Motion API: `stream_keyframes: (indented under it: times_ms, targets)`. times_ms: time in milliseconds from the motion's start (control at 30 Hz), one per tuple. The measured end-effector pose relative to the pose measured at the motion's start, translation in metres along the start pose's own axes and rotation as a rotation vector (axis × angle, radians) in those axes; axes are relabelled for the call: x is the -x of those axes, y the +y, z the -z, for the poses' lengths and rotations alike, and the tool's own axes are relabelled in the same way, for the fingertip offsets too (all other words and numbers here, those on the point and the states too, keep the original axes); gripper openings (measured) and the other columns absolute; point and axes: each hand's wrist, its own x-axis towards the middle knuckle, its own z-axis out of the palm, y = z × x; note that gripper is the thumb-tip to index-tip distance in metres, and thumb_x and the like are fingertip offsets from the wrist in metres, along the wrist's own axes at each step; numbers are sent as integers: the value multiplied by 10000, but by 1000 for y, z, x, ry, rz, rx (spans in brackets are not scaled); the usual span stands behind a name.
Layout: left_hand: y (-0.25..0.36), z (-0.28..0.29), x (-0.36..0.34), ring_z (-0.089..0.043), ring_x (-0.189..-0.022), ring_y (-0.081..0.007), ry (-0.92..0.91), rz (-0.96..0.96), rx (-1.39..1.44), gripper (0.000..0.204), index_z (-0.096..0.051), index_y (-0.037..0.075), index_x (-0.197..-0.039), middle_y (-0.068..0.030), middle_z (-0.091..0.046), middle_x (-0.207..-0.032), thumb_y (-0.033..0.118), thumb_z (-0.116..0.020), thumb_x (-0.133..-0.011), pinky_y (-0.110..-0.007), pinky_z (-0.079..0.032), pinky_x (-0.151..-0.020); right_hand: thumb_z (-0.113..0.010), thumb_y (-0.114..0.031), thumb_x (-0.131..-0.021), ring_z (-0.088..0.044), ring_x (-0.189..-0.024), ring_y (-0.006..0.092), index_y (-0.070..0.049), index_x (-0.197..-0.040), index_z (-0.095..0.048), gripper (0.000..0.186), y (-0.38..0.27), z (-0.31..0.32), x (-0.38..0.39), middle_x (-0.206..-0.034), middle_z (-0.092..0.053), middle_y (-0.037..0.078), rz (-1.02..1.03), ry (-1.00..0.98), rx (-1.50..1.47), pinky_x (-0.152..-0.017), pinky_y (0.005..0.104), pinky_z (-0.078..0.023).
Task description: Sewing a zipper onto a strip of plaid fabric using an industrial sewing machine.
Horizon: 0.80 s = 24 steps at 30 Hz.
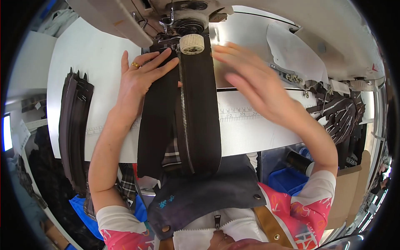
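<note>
A dark brown fabric piece (pixel 156 121) with a metal zipper (pixel 184 112) running lengthwise lies under the head of a sewing machine (pixel 191 29). Its lower end hangs over the table's near edge, and some plaid lining (pixel 171 155) shows through a gap beside the zipper. My left hand (pixel 139 81), a ring on one finger, rests with spread fingers on the fabric's upper left, close to the needle area. Slightly blurred, my right hand (pixel 258 85) hovers right of the fabric, fingers stretched and thumb apart, holding nothing.
A stack of dark strips (pixel 75 129) drapes over the white table (pixel 110 54) at left. At right lie a heap of zippers (pixel 339 110) and metal zipper parts (pixel 291 78). Blue bins (pixel 287 180) and a black thread cone (pixel 299 161) stand below the table; a cardboard box (pixel 348 191) is beyond.
</note>
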Motion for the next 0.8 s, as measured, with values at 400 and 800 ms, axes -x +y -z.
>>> stream_keyframes:
  times_ms: [400,800]
  targets:
    - [-3,1,2,-544,-1201,-229,-12,-41,22,505,-657,243,-1244,-15,-610,-1332,89,-671,-763,-602,-121,-1141,-651,-158,-844,-644,-709,302,-62,-853,-697,107,67,-71,-76,-800,-667,70,206,197,334,-657,384,-534]
    - [-7,-2,3,-549,-1199,-259,25,-88,-32,589,-637,243,-1272,-27,-608,-1330,-33,-576,-755,-639,-163,-1124,-608,-138,-905,-605,-586,84,8,-914,-696,170,32,-46,-73,-790,-667,58,-650,109,-964,-541,227,-489]
